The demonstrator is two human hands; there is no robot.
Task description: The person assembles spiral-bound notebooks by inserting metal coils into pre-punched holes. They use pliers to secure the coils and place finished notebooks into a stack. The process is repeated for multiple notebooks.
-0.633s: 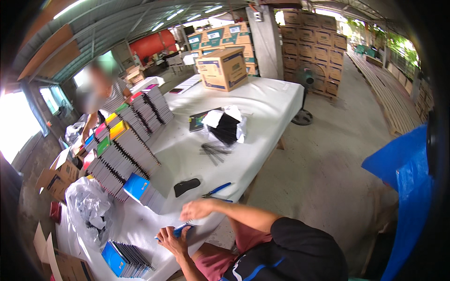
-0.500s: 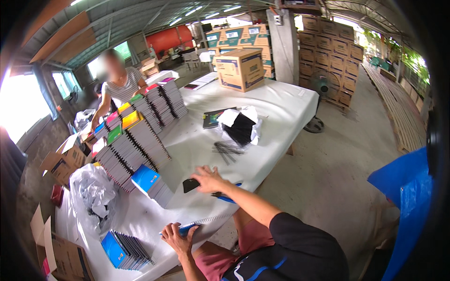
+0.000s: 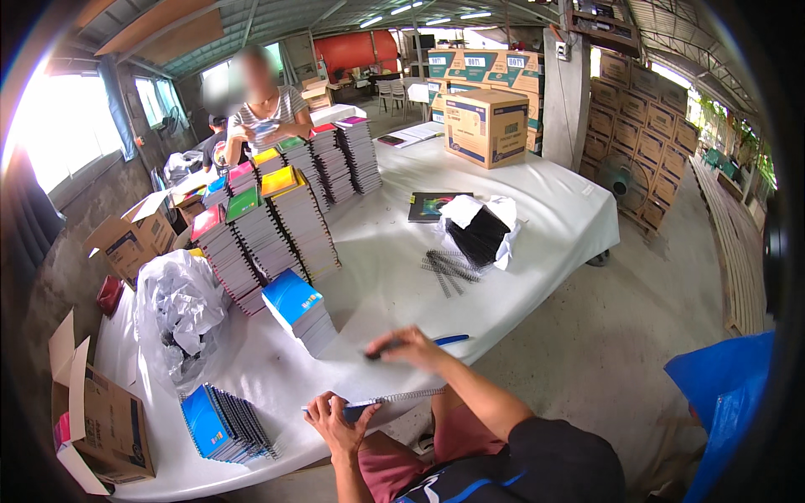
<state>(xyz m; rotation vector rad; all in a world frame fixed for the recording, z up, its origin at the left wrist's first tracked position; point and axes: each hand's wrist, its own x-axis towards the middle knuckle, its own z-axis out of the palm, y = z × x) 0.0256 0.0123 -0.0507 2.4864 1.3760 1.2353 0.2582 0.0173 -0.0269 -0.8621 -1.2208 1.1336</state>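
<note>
Blue spiral notebook (image 3: 369, 407) gripped by left fingers (image 3: 323, 411); right fingers (image 3: 401, 342) close on a dark tool (image 3: 379, 350).

Left hand (image 3: 337, 422) is lying knuckles-up, fingers curled closed in a grip. Right hand (image 3: 408, 345) is reaching forward beyond the left hand, forearm extended, fingers blurred.

Long table (image 3: 537, 210) runs from lower left to upper right of the frame. Notebook stacks (image 3: 277, 218) line its left side, with a bag (image 3: 176, 306) left of them. Coils (image 3: 449, 268) and a pouch (image 3: 482, 230) sit mid-table, a box (image 3: 486, 126) behind at upper centre. At the bottom edge, a notebook (image 3: 377, 404) lies between both hands. Open carton (image 3: 101, 419) sits lower left.
</note>
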